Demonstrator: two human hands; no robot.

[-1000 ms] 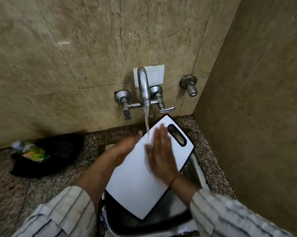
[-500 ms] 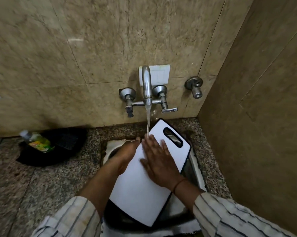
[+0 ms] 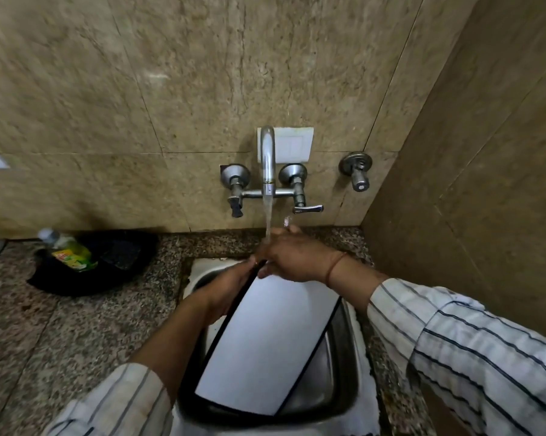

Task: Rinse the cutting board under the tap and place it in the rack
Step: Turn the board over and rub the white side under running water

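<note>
A white cutting board (image 3: 265, 341) with a black rim stands tilted in the steel sink (image 3: 344, 372). Its top end, where the handle hole is, is hidden under my hands. My left hand (image 3: 231, 284) grips the board's upper left edge. My right hand (image 3: 293, 259) lies over the board's top end, right under the running stream from the wall tap (image 3: 268, 165). Water falls onto the back of my right hand. No rack is in view.
A black bowl-like holder (image 3: 108, 265) with a green dish-soap bottle (image 3: 70, 250) sits on the speckled granite counter (image 3: 61, 335) to the left. A second valve (image 3: 356, 171) sticks out of the wall at right. A tiled side wall closes in on the right.
The board has dropped lower into the sink and turned more upright. My right hand slid from the board's face up to its top end under the stream. The left hand shifted along the left edge.
</note>
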